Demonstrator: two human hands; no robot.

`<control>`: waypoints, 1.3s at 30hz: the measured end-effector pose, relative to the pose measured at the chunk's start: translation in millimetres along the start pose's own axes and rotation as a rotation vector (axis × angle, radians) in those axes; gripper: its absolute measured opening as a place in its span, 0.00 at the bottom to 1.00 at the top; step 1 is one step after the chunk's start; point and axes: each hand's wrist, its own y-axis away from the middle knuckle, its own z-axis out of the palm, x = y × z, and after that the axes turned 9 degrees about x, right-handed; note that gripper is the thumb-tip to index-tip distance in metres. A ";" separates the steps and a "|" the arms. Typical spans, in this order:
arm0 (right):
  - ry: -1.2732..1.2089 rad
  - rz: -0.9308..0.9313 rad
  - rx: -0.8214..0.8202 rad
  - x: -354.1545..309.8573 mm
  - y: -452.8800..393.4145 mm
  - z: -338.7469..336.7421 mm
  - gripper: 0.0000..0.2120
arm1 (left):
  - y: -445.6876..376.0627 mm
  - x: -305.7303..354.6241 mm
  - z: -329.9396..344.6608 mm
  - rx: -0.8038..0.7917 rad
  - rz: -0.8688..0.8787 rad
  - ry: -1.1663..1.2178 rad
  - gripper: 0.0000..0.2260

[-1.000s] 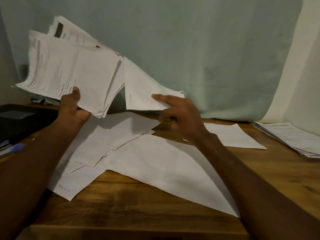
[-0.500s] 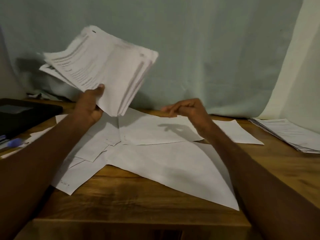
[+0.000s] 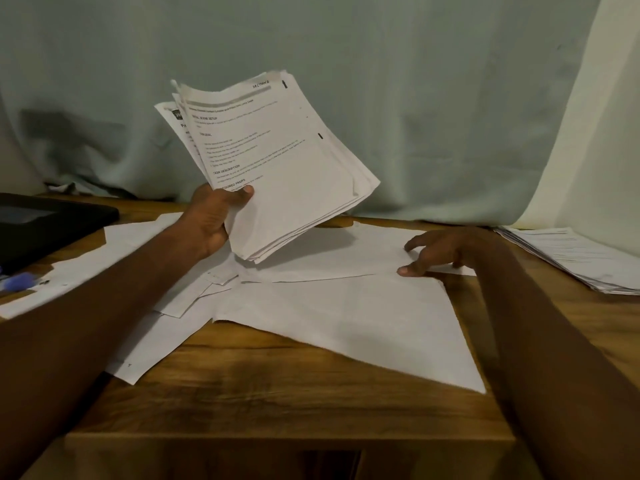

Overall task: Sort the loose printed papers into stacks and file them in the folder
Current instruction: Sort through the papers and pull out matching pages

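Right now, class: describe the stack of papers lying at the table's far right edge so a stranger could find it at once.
Start at the wooden table and follow it to its far right edge, beside the pale curtain. The side stack lies there: neatly piled with print showing, unlike the loose sheets scattered mid-table.

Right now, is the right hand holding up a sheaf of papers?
No. The left hand holds the sheaf; the right hand rests on a sheet.

Loose sheets mid-table, folder far left, paper stack far right
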 end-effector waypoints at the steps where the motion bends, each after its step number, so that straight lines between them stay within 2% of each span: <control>1: -0.002 0.000 0.056 1.6 0.1 0.3 0.39 | 1.6 -0.1 0.8 -0.003 -0.006 0.000 0.22; 3: 0.010 0.013 0.124 8.5 -2.8 2.3 0.30 | 3.3 -0.6 1.2 -0.007 -0.023 -0.003 0.21; 6: -0.054 0.023 0.091 14.0 -6.4 2.8 0.28 | 6.1 -2.9 1.9 -0.050 -0.030 -0.026 0.22; 7: -0.078 0.027 0.084 13.2 -3.8 2.8 0.28 | 8.1 -4.6 3.1 -0.068 -0.037 -0.028 0.22; 9: 0.037 0.030 0.084 16.0 -6.6 0.6 0.30 | 13.0 -8.7 7.2 -0.109 -0.096 -0.008 0.22; 11: 0.096 0.075 0.062 15.6 0.4 -0.6 0.35 | 17.4 -12.2 10.8 -0.170 -0.183 0.014 0.23; 14: 0.070 0.172 0.130 16.8 -3.0 5.7 0.38 | 16.2 -15.1 8.4 -0.219 -0.230 -0.011 0.26; 16: 0.082 0.156 0.218 20.4 -9.7 15.3 0.40 | 13.5 -15.5 4.3 -0.229 -0.231 -0.008 0.29; 18: -0.090 0.206 0.354 30.5 -21.2 22.2 0.41 | 12.1 -15.0 2.1 -0.234 -0.230 0.007 0.30; 21: -0.203 0.201 0.479 36.1 -25.1 22.8 0.18 | 11.2 -13.8 0.4 -0.239 -0.225 0.030 0.28; 22: -0.218 0.186 0.528 28.7 -14.7 20.3 0.15 | 10.9 -13.7 0.2 -0.243 -0.222 0.032 0.29; 26: -0.260 0.189 0.766 21.0 -6.2 13.9 0.14 | 12.3 -13.2 1.6 -0.255 -0.203 0.029 0.32; 29: -0.337 0.164 1.011 10.9 3.4 2.7 0.13 | 11.4 -11.2 1.2 -0.222 -0.176 0.028 0.33; 32: -0.657 0.104 1.247 -1.6 15.0 -14.0 0.12 | 7.2 -6.0 -1.2 -0.240 -0.129 0.062 0.31; 34: -1.084 0.013 1.314 -10.6 22.0 -25.8 0.10 | 6.0 -2.3 -1.7 -0.242 -0.089 0.111 0.28; 36: -1.511 -0.048 1.239 -17.6 25.7 -29.7 0.07 | 4.9 1.7 -2.8 -0.223 -0.048 0.148 0.25; 39: -1.824 -0.073 1.084 -22.3 25.6 -26.2 0.08 | 1.4 5.6 -5.2 -0.210 -0.019 0.171 0.25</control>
